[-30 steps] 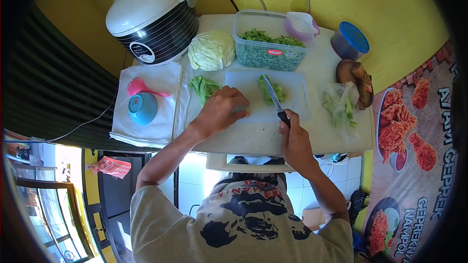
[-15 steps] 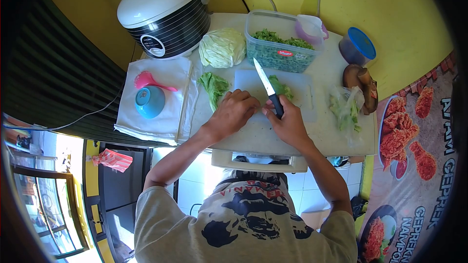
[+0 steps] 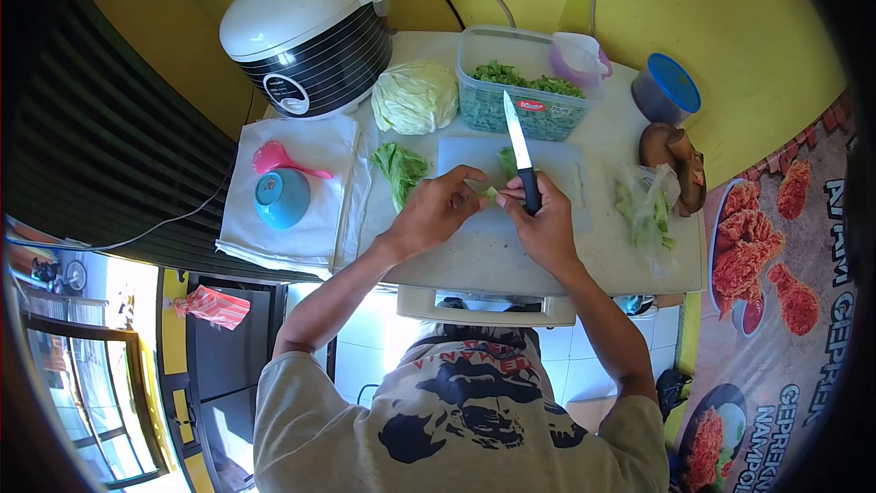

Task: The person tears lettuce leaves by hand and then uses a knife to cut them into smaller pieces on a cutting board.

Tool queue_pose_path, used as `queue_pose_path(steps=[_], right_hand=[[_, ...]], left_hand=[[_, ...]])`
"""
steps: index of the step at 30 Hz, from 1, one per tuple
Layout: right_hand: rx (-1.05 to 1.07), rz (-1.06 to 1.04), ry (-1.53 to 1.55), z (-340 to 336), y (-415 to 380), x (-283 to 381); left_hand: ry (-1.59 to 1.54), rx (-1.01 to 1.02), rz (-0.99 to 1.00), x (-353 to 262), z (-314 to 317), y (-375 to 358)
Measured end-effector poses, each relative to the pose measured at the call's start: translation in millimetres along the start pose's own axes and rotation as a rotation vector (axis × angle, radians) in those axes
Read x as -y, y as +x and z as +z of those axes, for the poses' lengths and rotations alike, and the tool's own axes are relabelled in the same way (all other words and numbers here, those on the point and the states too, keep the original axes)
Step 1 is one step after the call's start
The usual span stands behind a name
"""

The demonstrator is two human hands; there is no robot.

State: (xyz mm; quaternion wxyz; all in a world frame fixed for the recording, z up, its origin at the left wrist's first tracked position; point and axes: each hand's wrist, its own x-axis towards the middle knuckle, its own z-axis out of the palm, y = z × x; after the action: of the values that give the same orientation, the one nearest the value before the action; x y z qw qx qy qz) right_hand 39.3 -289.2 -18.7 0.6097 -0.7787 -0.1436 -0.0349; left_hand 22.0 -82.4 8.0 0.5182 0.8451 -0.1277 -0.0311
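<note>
My right hand (image 3: 547, 224) is closed around the black handle of a kitchen knife (image 3: 517, 132), its blade pointing up and away from me. Between my hands is a small piece of lettuce (image 3: 491, 194), pinched at the fingertips of my left hand (image 3: 436, 212); my right fingertips touch its other side. Below them lies a pale cutting board (image 3: 564, 184), with more lettuce (image 3: 507, 161) partly hidden behind the knife. A loose lettuce leaf (image 3: 400, 169) rests left of the board, just beyond my left hand.
Behind the board stand a cabbage (image 3: 415, 99) and a clear tub (image 3: 484, 114) of cut greens. At left are a rice cooker (image 3: 310, 46), a blue bowl (image 3: 283, 201) and a pink ladle (image 3: 290, 164). A plastic bag of trimmings (image 3: 648, 205) and a blue-lidded container (image 3: 666, 91) are at right.
The knife has turned more upright and shifted slightly right with my right hand. My left fingers have spread somewhat, and the small lettuce piece now shows between both hands.
</note>
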Motion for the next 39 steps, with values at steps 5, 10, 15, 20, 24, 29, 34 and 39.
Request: queue_pose_path(steps=[5, 10, 15, 20, 24, 29, 34, 39], right_hand=[[-0.042, -0.015, -0.056, 10.1, 2.5, -4.9], [-0.032, -0.103, -0.205, 10.5, 7.6, -7.1], [0.027, -0.308, -0.372, -3.3, -14.4, 6.2], [0.282, -0.124, -0.525, -27.4, -59.3, 21.9], [0.370, -0.072, -0.610, -30.9, -79.9, 21.9], [0.363, -0.053, -0.612, -27.5, -83.1, 22.0], [0.384, -0.020, -0.587, -28.6, -82.8, 27.8], [0.404, -0.008, -0.594, -25.7, -86.6, 29.2]], left_hand=[[0.202, -0.097, 0.077, 5.5, -3.4, 5.0], [0.300, -0.179, 0.100, 17.6, 5.7, 11.1], [0.447, -0.230, 0.101, 16.1, 7.4, 8.3], [0.578, -0.272, 0.210, 12.7, 3.0, -13.3], [0.741, -0.194, 0.343, 8.3, 7.3, -23.6], [0.763, -0.173, 0.297, 13.3, 15.8, -26.2], [0.752, -0.177, 0.268, 12.0, 19.5, -26.7], [0.744, -0.176, 0.254, 12.5, 20.0, -26.0]])
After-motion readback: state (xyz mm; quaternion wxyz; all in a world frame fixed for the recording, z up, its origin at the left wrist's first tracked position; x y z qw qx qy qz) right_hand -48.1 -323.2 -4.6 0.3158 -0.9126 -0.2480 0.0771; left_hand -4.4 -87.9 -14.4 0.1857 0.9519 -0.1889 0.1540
